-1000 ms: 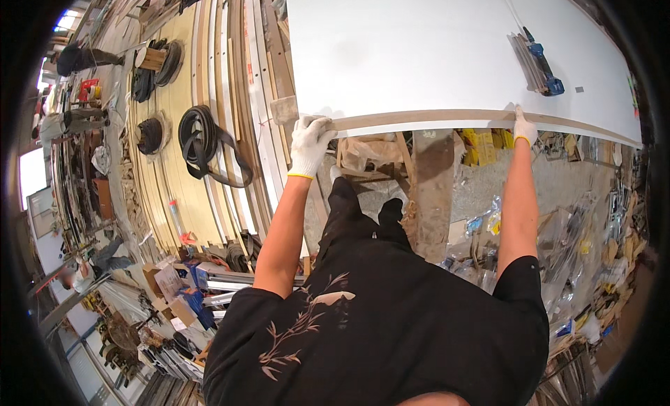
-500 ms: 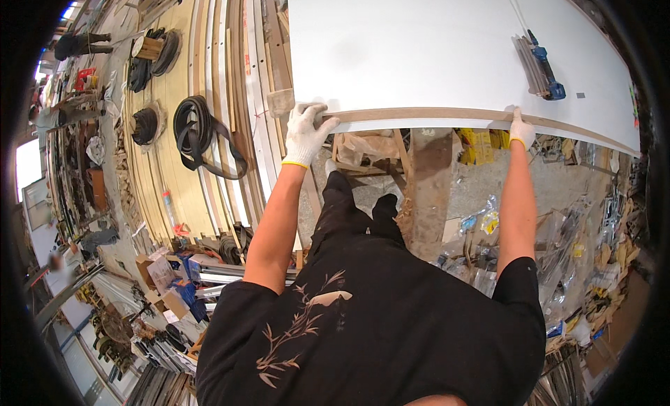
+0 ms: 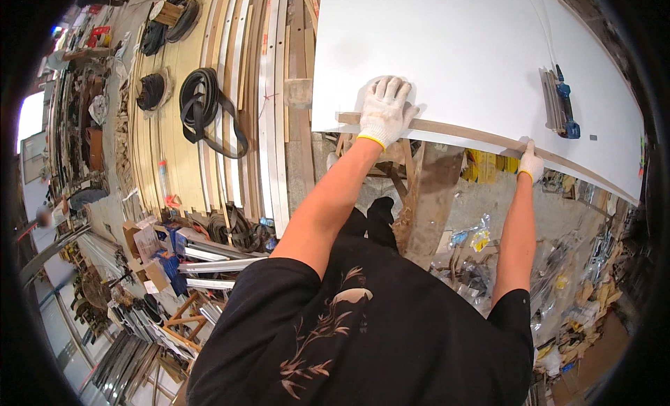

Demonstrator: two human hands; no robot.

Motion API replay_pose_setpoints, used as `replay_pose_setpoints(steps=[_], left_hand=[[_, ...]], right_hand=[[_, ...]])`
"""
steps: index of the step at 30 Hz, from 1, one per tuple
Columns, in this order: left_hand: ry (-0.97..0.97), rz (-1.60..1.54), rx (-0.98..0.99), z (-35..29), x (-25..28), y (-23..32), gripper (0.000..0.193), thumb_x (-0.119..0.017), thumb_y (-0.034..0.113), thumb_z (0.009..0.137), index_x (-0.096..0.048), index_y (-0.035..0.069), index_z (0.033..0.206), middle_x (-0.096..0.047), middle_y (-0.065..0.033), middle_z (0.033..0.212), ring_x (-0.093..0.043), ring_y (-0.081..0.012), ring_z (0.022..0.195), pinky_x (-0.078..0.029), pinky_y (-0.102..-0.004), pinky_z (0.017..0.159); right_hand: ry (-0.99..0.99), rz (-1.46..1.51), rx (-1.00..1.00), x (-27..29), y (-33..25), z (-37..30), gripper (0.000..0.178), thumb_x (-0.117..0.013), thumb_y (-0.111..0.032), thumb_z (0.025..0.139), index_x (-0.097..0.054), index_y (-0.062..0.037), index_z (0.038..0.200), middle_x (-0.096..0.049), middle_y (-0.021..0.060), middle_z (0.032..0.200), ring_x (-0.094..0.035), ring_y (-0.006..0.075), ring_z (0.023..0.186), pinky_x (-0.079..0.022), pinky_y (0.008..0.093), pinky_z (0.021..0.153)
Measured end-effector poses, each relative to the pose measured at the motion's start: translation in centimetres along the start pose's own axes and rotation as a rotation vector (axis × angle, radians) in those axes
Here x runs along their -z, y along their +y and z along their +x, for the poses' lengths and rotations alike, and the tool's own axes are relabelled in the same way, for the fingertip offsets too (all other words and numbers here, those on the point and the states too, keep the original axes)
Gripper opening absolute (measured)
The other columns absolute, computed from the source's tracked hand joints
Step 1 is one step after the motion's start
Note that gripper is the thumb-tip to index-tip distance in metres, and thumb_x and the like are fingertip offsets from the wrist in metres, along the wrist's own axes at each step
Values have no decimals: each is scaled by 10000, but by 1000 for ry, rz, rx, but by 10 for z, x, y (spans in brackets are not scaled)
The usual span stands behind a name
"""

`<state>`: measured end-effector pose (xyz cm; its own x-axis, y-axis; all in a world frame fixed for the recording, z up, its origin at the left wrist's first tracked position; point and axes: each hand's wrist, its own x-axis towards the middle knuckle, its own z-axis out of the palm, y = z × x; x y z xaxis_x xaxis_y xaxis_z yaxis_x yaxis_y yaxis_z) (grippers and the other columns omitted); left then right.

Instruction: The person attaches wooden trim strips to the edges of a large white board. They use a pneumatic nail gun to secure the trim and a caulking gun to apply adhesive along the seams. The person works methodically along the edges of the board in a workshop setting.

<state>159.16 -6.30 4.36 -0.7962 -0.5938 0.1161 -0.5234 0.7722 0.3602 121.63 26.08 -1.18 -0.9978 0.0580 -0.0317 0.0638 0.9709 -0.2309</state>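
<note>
A large white panel (image 3: 447, 50) lies in front of me, with a thin brown wooden strip (image 3: 467, 132) along its near edge. My left hand (image 3: 386, 107), in a white knitted glove, rests across the strip near its left end. Its fingers lie stretched out over the panel and the thumb points right. Farther right, my right hand (image 3: 530, 163), gloved too, grips the strip at the panel's edge, one digit on top; its other fingers are mostly hidden. A blue power tool (image 3: 568, 106) lies on the panel's right part beside several short brown strips (image 3: 552, 102).
Left of the panel, long boards and strips (image 3: 230, 29) carry a coiled black belt (image 3: 202, 106) and dark rolls (image 3: 151, 92). Below the panel stands a wooden support (image 3: 408, 161). Plastic wrapping and scraps (image 3: 558, 266) litter the floor at right. Metal profiles (image 3: 216, 266) lie at lower left.
My left hand has shifted right from the panel's left corner and flattened over the strip. My right hand still holds the strip farther along. The whole view has turned slightly.
</note>
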Motion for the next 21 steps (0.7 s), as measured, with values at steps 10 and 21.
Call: replay_pose_setpoints(steps=[10, 21], left_hand=[[-19, 145, 43, -4, -3, -2, 578, -533, 520, 1062, -550, 150, 1506, -485, -121, 1550, -374, -322, 1510, -269, -514, 1270], [82, 181, -57, -1, -6, -9, 511, -660, 358, 989, -592, 140, 1446, -546, -110, 1490, -440, -323, 1459, -353, -490, 1220]], right_hand=[[-15, -5, -12, 28, -38, -35, 851, -565, -728, 919, -768, 61, 1167, -729, 309, 1218, -690, 461, 1192, -522, 496, 1048], [83, 150, -32, 14, -35, -46, 717, -630, -688, 914, -799, 6, 987, -769, 277, 1013, -744, 448, 1015, -568, 530, 924]])
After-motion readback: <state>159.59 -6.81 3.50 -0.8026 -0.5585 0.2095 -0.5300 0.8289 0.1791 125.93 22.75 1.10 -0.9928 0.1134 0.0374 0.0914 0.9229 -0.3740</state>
